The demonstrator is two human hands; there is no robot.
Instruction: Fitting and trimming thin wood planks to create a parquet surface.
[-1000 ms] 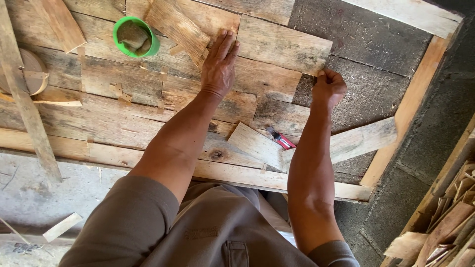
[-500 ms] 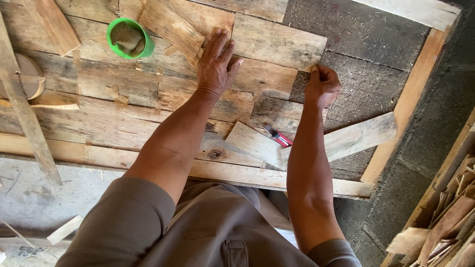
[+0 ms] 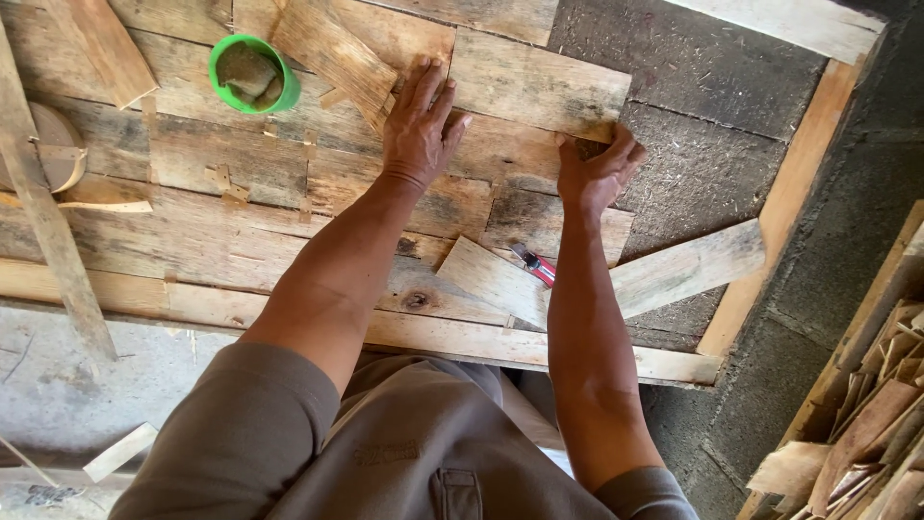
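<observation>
Thin weathered wood sheets [image 3: 241, 193] lie overlapped inside a wooden frame [image 3: 780, 202] on the floor. My left hand [image 3: 419, 125] presses flat, fingers spread, on the sheets near the top middle. My right hand [image 3: 597, 173] rests at the lower right corner of a pale wood sheet [image 3: 539, 82], fingers curled over its edge. A red utility knife [image 3: 534, 262] lies on a loose sheet [image 3: 500, 279] just left of my right forearm.
A green cup [image 3: 252, 72] holding a lump of something stands at the upper left. A long loose plank [image 3: 688, 270] lies to the right of my arm. Scrap wood is piled at the lower right [image 3: 857, 433]. Grey concrete floor [image 3: 712, 125] shows inside the frame.
The view has shifted slightly. My right hand has slid a little left and down along the pale sheet's edge; my left hand stays pressed flat on the sheets.
</observation>
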